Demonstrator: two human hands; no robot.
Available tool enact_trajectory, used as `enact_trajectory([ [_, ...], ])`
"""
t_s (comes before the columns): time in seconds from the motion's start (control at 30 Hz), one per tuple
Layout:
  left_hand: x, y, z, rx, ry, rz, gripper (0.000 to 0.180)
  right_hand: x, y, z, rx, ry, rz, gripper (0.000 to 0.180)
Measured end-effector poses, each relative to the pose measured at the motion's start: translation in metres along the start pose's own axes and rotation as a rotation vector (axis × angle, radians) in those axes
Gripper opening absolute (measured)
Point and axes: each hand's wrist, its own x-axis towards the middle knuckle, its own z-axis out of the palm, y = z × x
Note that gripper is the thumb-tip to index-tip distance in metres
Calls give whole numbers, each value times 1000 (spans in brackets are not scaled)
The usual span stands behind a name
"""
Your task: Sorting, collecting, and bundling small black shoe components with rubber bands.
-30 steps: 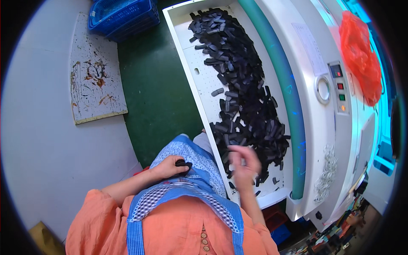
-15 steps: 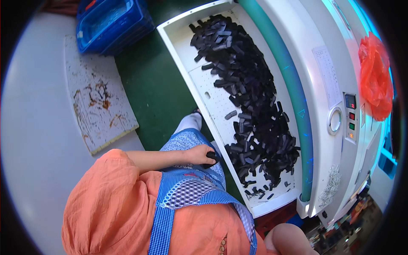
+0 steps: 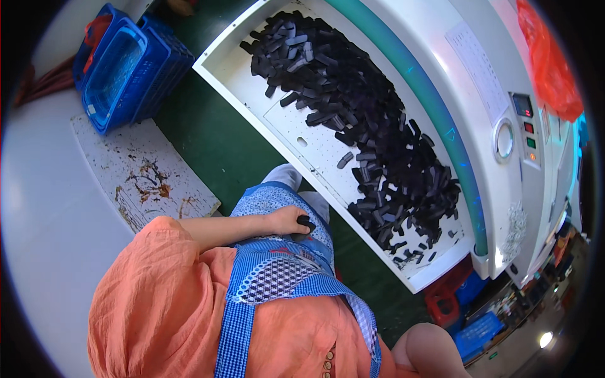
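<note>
Head view, single entry.

Item 1: left hand, at centre of frame, rested on the blue patterned apron over the lap. Fingers curled closed around a few small black parts, one showing at the fingertips on the three o'clock side.

Item 2: right hand. Not clearly shown; only a bare forearm or elbow entered at five o'clock, so its grip could not be told.

Item 3: white tray of the machine, running from twelve o'clock down to four o'clock. It carried the heap of black parts, dense along its far side, thinning to scattered pieces at the near corner. A bare perforated strip lay along the tray's near edge.

Item 4: white machine housing with green band, at one to three o'clock.

Item 5: blue crates, at ten o'clock; stained white board at nine o'clock.

Progress, as judged: only a handful taken up; nearly the whole heap remained on the tray.
</note>
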Motion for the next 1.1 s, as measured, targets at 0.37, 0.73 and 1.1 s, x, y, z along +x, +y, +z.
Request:
enact_trajectory([
  [0.37, 1, 14, -10, 39, -80, -63, 29, -369, -76, -142, -222, -604, -185, 70],
  [0.73, 9, 22, -6, 157, -104, -48, 27, -383, -137, -131, -387, -696, 28, 77],
  [1.1, 7, 26, 5, 135, -85, -35, 28, -374, -169, -100, -585, -645, 264, 84],
])
